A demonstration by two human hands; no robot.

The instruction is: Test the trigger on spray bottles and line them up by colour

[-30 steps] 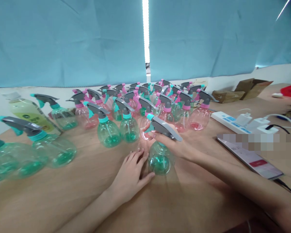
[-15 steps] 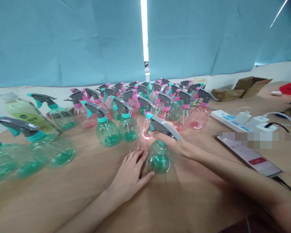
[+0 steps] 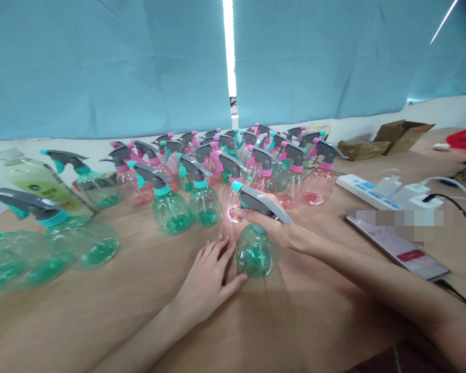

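1. My left hand (image 3: 207, 280) lies flat on the worktop (image 3: 295, 321), fingers spread and slack. Its thumb and fingertips rest against the foot of the green spray bottle (image 3: 254, 254), gripping nothing.
2. My right hand (image 3: 275, 230) is wrapped round the bottle's neck, just under the grey trigger head (image 3: 258, 201), fingers closed on it. The bottle stands upright between the two hands, with a little green liquid in the bottom.
3. To handle it well, I judge the left hand should brace the round belly low down. The right hand should work squarely on the neck, so the light bottle does not tip or skid on the smooth wood.
4. I would keep the nozzle pointing away from the phone (image 3: 398, 248), which lies flat just right of my right forearm. I would also keep it off the white power strip (image 3: 367, 187) beyond that, where chargers are plugged in.
5. Left of my left hand, two green bottles (image 3: 81, 241) stand well apart from the rest.
6. Beyond both hands a tight cluster of pink and green spray bottles (image 3: 233, 166) crowds the worktop, the nearest just behind the held one, so there is little room to swing.
7. Far right of my right hand sits an open cardboard box (image 3: 402, 133). Blue curtains (image 3: 101, 62) close off the back, with a bright slit of daylight between them.
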